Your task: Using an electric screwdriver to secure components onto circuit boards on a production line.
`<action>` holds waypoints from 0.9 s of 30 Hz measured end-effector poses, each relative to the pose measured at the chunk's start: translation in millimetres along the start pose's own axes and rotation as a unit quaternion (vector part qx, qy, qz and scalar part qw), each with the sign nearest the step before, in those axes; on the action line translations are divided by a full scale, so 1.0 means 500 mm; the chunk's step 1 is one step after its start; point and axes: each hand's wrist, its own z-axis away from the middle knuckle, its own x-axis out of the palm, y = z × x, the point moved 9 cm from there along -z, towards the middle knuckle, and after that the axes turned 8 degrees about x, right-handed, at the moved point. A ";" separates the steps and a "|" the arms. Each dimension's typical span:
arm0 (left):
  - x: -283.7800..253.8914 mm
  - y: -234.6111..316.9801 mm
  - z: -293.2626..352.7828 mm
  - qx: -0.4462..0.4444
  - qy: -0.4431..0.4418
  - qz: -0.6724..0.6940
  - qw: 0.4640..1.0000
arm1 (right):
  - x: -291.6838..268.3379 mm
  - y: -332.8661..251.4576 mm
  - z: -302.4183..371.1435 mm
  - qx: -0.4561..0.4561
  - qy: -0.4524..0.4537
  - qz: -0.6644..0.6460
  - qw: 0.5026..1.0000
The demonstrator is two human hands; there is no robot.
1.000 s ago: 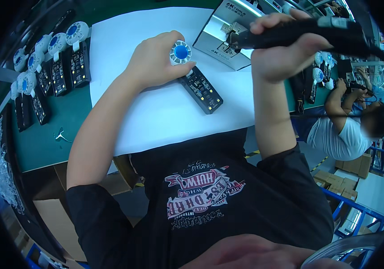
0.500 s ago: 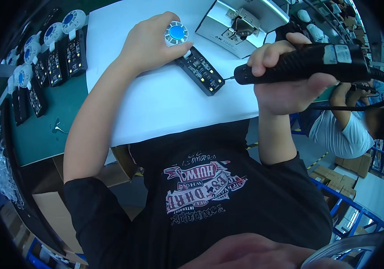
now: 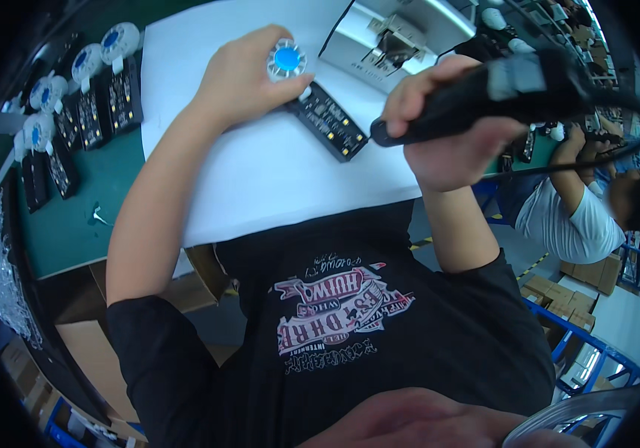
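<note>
My left hand (image 3: 234, 78) is closed around a round white part with a blue centre (image 3: 287, 60). That part joins a slim black housing with an exposed circuit board (image 3: 329, 123), which lies slanted on the white sheet. Wrapped in my right hand (image 3: 451, 153) is a black electric screwdriver (image 3: 462, 101), blurred by motion, its cable looping away at the rear. The screwdriver's nose is at the lower right corner of the board. Hardly any of its bit shows, and I cannot tell whether it sits on a screw.
Several similar board units (image 3: 122, 97) with white-and-blue discs stand in a row at the left on the green mat (image 3: 122, 172). Behind the board is a silver box-shaped device (image 3: 350, 52). A co-worker in a white shirt (image 3: 570, 216) sits at the right.
My right hand has moved left with the screwdriver, which is now tilted more, its nose closer to the board's corner. The left hand still holds the unit, nearly in place.
</note>
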 end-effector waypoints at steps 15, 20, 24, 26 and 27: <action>-0.012 -0.027 0.018 -0.045 0.007 -0.037 0.998 | -0.068 -0.060 -0.095 -0.161 0.051 -0.076 0.983; -0.017 -0.021 0.012 -0.034 0.017 -0.031 0.999 | 0.003 -0.053 -0.027 -0.068 0.095 -0.033 0.993; -0.013 -0.014 0.011 -0.052 0.011 -0.037 0.998 | 0.013 -0.035 0.002 -0.065 0.027 -0.064 0.995; -0.011 -0.017 0.012 -0.058 0.008 -0.032 0.998 | 0.010 -0.027 0.005 -0.064 0.029 -0.067 0.995; -0.009 -0.018 0.013 -0.061 0.007 -0.030 0.998 | 0.010 -0.023 0.006 -0.063 0.029 -0.069 0.995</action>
